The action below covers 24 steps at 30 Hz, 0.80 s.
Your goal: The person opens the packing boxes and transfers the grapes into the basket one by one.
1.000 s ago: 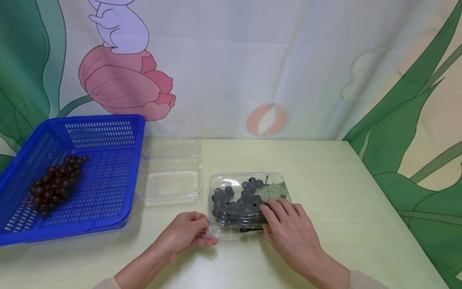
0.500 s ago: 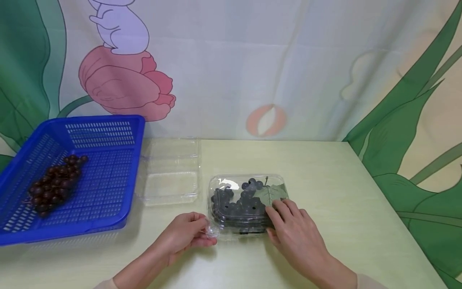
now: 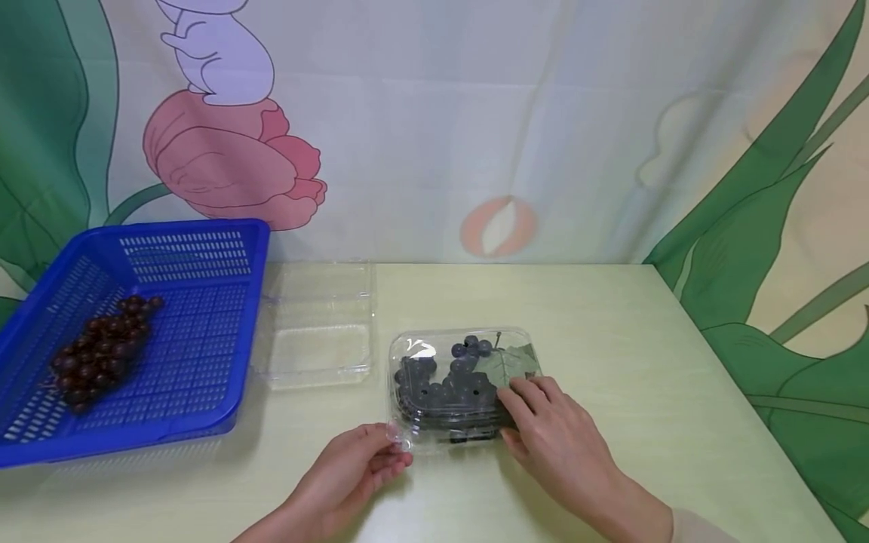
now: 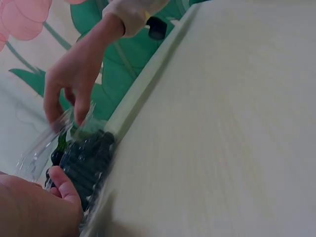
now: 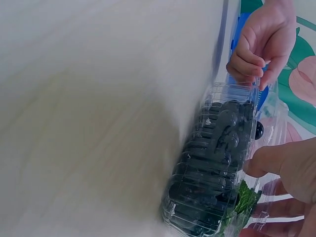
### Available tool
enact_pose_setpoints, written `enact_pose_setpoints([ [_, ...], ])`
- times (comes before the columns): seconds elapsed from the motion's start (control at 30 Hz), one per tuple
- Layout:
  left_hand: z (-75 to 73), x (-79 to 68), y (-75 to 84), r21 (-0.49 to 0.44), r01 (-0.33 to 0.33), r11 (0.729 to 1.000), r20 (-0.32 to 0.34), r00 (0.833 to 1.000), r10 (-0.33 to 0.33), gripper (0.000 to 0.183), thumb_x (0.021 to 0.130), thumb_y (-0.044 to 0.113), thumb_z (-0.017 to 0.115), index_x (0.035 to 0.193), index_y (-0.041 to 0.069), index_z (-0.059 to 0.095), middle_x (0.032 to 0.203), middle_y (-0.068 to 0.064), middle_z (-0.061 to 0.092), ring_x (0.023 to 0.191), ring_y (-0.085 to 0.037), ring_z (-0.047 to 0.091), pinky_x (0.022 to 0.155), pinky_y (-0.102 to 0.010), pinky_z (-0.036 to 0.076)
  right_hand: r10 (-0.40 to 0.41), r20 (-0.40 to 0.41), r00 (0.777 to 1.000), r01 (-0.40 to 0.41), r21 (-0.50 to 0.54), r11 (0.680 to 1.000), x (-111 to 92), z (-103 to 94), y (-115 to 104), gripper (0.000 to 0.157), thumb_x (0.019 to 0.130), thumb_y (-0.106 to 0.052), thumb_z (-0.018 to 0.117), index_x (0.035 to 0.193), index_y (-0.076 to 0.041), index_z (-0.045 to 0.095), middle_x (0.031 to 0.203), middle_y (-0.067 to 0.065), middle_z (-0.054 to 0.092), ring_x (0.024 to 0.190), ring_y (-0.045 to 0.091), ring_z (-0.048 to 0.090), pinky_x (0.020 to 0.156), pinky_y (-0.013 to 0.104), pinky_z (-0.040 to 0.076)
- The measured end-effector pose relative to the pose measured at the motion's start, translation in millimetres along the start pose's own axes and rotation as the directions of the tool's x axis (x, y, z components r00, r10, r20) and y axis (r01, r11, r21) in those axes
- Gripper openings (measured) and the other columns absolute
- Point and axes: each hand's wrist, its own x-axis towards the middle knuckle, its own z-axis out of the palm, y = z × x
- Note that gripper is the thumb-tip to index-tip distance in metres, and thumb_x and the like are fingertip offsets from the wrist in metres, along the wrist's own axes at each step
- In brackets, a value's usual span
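In the head view a clear plastic clamshell box (image 3: pixel 448 434) stands mid-table, with dark grapes (image 3: pixel 462 385) and a green leaf (image 3: pixel 502 366) inside. My left hand (image 3: pixel 349 467) pinches the front left corner between thumb and fingers. At the front right my right hand (image 3: pixel 563 437) grips the lid's edge, fingers over the top and thumb below. The right wrist view shows the lid sitting loosely above the base, a grape (image 5: pixel 259 130) in the gap and the leaf by my right fingers. Part of the box's right end is hidden by my right hand.
A blue basket (image 3: pixel 234 362) at the left holds a bunch of reddish-brown grapes (image 3: pixel 105 351). Beside it lies an open clear plastic container (image 3: pixel 319 369). A printed curtain (image 3: pixel 421 151) hangs along the table's back edge.
My left hand has shifted its grasp slightly at the box's front left corner. My right hand has slid a little right along the lid's front edge, and the lid has lowered slightly at the front.
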Motion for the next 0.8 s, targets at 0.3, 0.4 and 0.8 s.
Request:
enact_pose_setpoints([
  [0.3,27.2,-2.8,-18.6,-0.156,0.000,0.988,-0.078,0.997,-0.012,0.031,0.109,0.015,0.052,0.121,-0.011,0.042,0.094,-0.008,0.058,0.085,-0.018,0.070,0.079,-0.026,0.059,0.005,-0.023,1.000,-0.004,0.040,0.999,-0.6,0.6,1.3,0.049,0.074,-0.018,0.093,0.115,-0.005,0.070,0.111,0.010,0.067,0.100,0.030,0.061,0.078,0.037,0.060],
  [0.4,34.2,-3.0,-21.6,-0.166,0.009,0.986,-0.092,0.995,-0.024,0.034,0.108,0.019,0.055,0.120,-0.010,0.042,0.094,-0.008,0.056,0.083,-0.018,0.070,0.078,-0.026,0.060,0.007,-0.018,1.000,-0.006,0.044,0.999,-0.7,0.2,1.5,0.048,0.074,-0.018,0.092,0.115,-0.005,0.070,0.111,0.010,0.067,0.100,0.029,0.061,0.077,0.036,0.060],
  [0.8,60.0,-2.3,-26.8,-0.123,0.132,0.984,0.019,0.991,-0.131,0.038,0.105,0.031,0.061,0.113,-0.005,0.051,0.087,-0.006,0.061,0.079,-0.018,0.072,0.077,-0.029,0.061,0.024,0.007,1.000,-0.025,0.068,0.997,-1.1,-1.3,1.4,0.050,0.075,-0.020,0.093,0.117,-0.006,0.070,0.114,0.010,0.067,0.102,0.029,0.060,0.079,0.037,0.060],
])
